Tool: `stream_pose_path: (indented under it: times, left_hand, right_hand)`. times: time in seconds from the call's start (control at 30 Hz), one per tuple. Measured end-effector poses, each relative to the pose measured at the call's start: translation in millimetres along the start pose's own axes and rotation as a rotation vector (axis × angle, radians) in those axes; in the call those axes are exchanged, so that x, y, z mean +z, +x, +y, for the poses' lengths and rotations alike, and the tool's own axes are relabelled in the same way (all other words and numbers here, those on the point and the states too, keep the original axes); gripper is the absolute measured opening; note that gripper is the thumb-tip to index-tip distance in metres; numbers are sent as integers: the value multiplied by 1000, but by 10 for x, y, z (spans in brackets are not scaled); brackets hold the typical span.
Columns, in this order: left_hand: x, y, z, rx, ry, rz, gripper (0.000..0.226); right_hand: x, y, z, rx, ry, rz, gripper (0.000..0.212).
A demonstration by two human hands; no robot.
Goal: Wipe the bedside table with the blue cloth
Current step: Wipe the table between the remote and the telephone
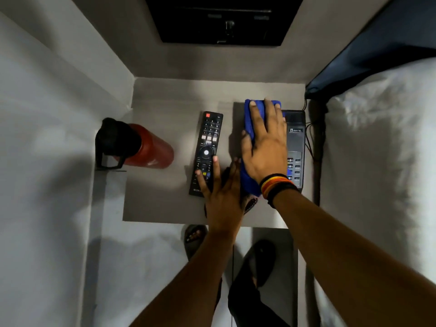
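The grey bedside table [165, 197] fills the middle of the view. My right hand [265, 147] lies flat, fingers spread, pressing the blue cloth [249, 119] onto the table's right half, just left of a black telephone. The cloth shows beyond my fingertips and under my palm down to the wrist. My left hand [219, 192] rests flat on the table beside it, its fingers lying on the lower end of a black TV remote [207, 138].
A red bottle [151, 147] with a black lid stands at the table's left edge. The black telephone [296, 147] sits along the right edge, cables behind it. A white pillow [377, 149] lies to the right. A black wall box [221, 20] hangs above. My sandalled feet show below.
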State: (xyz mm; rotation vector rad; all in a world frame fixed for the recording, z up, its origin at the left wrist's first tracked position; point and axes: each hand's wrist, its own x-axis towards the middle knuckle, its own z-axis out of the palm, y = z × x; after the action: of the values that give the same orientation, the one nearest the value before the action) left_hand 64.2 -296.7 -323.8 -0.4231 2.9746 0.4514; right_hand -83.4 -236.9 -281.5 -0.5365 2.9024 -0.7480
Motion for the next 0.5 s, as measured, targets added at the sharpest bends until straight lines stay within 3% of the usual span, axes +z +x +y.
stream_pose_path:
  times: [0.2, 0.5]
  left_hand:
    - [-13, -36, 13, 29, -6, 89, 76]
    - [-33, -8, 0, -1, 8, 13, 67]
  right_hand:
    - [73, -711, 142, -64, 22, -23, 66]
    - [76, -1599, 393, -122, 66, -188, 74]
